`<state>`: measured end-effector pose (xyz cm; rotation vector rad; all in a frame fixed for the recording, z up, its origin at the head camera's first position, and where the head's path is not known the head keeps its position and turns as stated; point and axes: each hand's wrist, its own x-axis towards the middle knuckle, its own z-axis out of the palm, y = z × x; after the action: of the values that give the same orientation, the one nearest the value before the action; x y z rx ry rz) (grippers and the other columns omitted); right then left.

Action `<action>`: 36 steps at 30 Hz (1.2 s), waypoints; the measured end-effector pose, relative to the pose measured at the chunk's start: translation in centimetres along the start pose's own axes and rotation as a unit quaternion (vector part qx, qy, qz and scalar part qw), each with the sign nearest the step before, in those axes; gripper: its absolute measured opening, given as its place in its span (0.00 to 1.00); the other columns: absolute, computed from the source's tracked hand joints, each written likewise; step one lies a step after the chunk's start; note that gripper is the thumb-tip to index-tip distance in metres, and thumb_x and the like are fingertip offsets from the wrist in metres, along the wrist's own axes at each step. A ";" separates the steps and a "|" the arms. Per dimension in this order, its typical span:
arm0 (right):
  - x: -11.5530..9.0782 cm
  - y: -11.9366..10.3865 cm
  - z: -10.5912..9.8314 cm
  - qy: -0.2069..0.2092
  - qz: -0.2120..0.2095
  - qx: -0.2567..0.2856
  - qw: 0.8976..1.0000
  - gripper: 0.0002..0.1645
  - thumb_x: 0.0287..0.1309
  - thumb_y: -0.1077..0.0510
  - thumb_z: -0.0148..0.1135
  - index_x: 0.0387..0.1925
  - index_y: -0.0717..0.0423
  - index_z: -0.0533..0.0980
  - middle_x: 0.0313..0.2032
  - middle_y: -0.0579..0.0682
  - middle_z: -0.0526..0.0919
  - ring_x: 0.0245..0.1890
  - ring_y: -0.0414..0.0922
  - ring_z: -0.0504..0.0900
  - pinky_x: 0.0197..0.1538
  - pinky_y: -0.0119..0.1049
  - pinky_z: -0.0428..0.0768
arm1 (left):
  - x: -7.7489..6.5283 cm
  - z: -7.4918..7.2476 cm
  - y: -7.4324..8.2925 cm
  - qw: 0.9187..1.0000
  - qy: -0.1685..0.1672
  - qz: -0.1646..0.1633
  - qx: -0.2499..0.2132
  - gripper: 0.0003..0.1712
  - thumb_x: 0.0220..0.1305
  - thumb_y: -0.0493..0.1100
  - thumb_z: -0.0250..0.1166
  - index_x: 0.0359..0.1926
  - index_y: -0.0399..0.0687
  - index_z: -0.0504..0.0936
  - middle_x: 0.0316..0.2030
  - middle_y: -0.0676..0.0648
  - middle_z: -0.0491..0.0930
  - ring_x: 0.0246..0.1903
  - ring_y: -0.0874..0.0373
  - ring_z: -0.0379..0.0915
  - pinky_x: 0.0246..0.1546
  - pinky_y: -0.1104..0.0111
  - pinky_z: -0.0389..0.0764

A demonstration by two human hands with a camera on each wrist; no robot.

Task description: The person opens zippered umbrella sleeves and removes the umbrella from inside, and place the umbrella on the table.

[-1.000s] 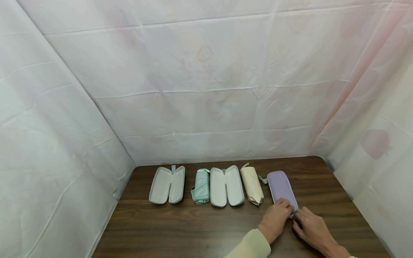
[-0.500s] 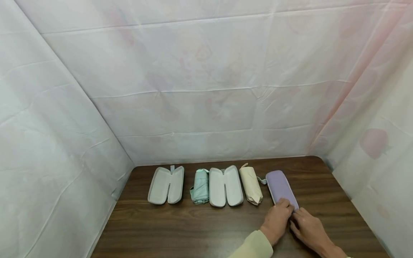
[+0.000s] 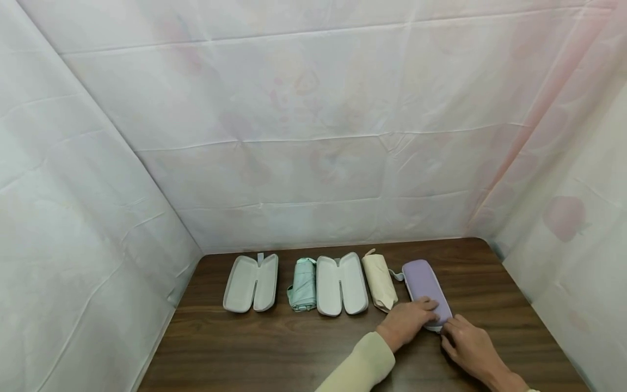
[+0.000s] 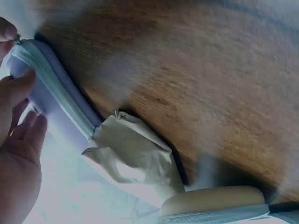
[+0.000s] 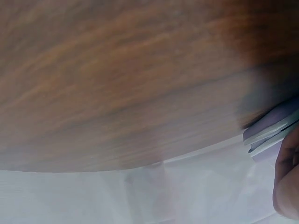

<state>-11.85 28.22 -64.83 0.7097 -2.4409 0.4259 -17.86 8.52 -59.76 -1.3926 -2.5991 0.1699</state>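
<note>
A purple zippered case [image 3: 428, 283] lies on the table at the right, its light zipper band [image 4: 60, 95] showing in the left wrist view. My left hand [image 3: 407, 322] holds the case near its front end, fingers over the lid and thumb against the side. At the front corner, my right hand [image 3: 471, 344] pinches the small zipper pull [image 4: 17, 40]. Only part of that hand and the case's end, with a gap along the zipper, show in the right wrist view. Left of the case lies a cream folded umbrella [image 3: 379, 280], close to my left wrist.
Two open cases with pale grey linings, one at far left [image 3: 251, 283] and one in the middle [image 3: 341, 284], lie on the dark wooden table [image 3: 254, 354]. A mint folded umbrella [image 3: 302, 286] lies between them. Pale cloth [image 3: 313, 120] hangs behind and at both sides.
My left hand has slid left from the case's front corner onto its lid and side, apart from my right hand. The right hand stays at the front corner.
</note>
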 end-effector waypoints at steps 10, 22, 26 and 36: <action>-0.1 -0.3 -0.1 -0.004 0.019 -0.009 1.000 0.18 0.30 0.66 0.80 0.23 0.47 0.79 0.27 0.37 0.75 0.26 0.30 0.67 0.21 0.26 0.67 | 0.3 0.1 0.3 1.000 -0.014 -0.014 -0.020 0.23 0.72 0.47 0.67 0.64 0.76 0.84 0.71 0.67 0.72 0.70 0.73 0.67 0.54 0.83 0.76; 0.2 -1.0 -0.2 -0.020 0.048 -0.020 0.998 0.21 0.32 0.66 0.82 0.22 0.45 0.77 0.26 0.36 0.74 0.26 0.33 0.70 0.21 0.30 0.70 | 1.0 1.0 2.2 0.997 0.019 -0.067 -0.013 0.24 0.67 0.46 0.74 0.61 0.77 0.85 0.70 0.69 0.74 0.70 0.73 0.67 0.53 0.82 0.78; 0.2 -1.2 -0.3 -0.024 0.054 -0.020 0.998 0.21 0.32 0.67 0.82 0.22 0.46 0.77 0.26 0.37 0.74 0.26 0.34 0.71 0.21 0.31 0.71 | 1.2 1.1 2.7 0.996 0.032 -0.083 -0.005 0.24 0.65 0.46 0.76 0.59 0.77 0.86 0.68 0.69 0.75 0.69 0.73 0.68 0.52 0.82 0.78; 0.3 -1.7 -0.3 -0.024 0.073 -0.041 0.996 0.19 0.33 0.68 0.81 0.26 0.52 0.79 0.27 0.44 0.79 0.27 0.42 0.78 0.22 0.38 0.76 | 1.4 1.1 4.3 0.989 0.075 -0.128 0.020 0.20 0.62 0.48 0.77 0.53 0.75 0.88 0.63 0.69 0.79 0.64 0.72 0.71 0.43 0.83 0.80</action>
<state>-11.02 26.86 -64.15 0.5140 -2.5491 0.3650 -15.35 12.08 -61.52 -1.0043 -2.6015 0.0752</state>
